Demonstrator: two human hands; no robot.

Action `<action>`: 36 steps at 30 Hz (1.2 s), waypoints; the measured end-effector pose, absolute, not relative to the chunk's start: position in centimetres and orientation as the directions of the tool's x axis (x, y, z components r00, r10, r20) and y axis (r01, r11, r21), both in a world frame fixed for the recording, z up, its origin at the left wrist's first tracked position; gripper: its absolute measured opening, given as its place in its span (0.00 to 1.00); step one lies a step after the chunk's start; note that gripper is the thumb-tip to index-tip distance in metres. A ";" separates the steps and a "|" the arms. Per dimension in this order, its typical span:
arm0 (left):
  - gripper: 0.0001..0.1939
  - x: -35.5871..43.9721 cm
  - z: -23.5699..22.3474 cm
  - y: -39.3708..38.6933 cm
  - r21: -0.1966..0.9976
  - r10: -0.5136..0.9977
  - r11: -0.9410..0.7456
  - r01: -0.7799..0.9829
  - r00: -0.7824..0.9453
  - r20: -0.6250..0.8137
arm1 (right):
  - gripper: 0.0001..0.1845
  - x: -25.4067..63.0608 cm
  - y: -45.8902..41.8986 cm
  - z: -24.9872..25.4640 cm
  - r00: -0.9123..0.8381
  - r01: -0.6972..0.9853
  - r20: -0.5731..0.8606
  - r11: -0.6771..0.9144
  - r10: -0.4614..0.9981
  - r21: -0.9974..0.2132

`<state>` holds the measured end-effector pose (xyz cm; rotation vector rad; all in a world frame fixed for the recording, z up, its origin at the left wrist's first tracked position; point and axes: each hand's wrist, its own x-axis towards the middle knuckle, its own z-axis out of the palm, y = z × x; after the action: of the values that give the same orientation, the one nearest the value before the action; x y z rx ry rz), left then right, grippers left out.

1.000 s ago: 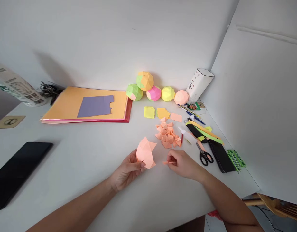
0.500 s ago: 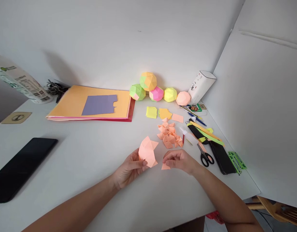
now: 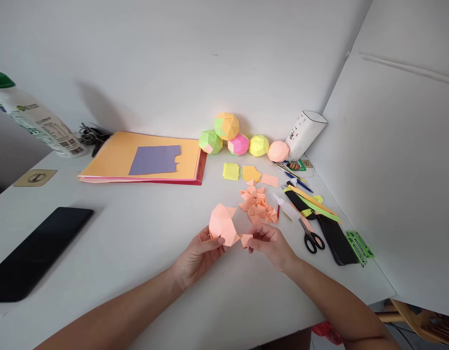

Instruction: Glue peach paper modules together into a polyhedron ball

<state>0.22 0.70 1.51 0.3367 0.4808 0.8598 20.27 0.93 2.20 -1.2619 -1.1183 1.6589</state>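
My left hand [image 3: 202,253] grips a partly assembled peach origami ball [image 3: 222,224], thumb on its lower front, with pointed flaps sticking out on its right side. A small folded peach paper piece [image 3: 245,240] is pinched in my right hand [image 3: 271,244], its left tip at a flap of the ball; whether the tip is inside the flap I cannot tell. Just beyond my hands lies a pile of folded peach paper pieces [image 3: 256,204]. Behind it are a yellow paper stack [image 3: 230,171], an orange paper stack [image 3: 251,173] and a flat peach slip [image 3: 270,180].
Several finished paper balls [image 3: 226,126] line the wall. Scissors [image 3: 312,240], a black phone [image 3: 335,238] and green packets [image 3: 360,247] lie at right. Left are a paper stack [image 3: 118,155] with a purple sheet [image 3: 156,160], a dark tablet-like slab [image 3: 38,253] and a bottle [image 3: 45,124].
My right hand has brought its folded piece up and left, against the ball's right-hand flap. The ball has turned slightly in my left hand. The view has shifted a little.
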 end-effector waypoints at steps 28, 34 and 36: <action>0.12 0.2 2.0 0.8 0.471 0.781 0.621 -0.626 0.543 -0.308 | 0.06 19.9 0.5 1.7 -0.133 -0.042 -0.297 -0.305 0.946 -0.952; 0.12 0.3 1.9 0.9 0.499 0.805 0.590 -0.634 0.507 -0.308 | 0.05 19.8 0.4 1.7 -0.134 -0.046 -0.279 -0.288 0.951 -0.957; 0.12 0.3 1.9 0.9 0.504 0.810 0.584 -0.636 0.501 -0.306 | 0.05 19.7 0.4 1.7 -0.134 -0.038 -0.275 -0.282 0.952 -0.959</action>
<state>0.28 0.92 1.95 0.3483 0.5526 0.8954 19.74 0.41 1.73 -1.3070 -1.1127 1.5403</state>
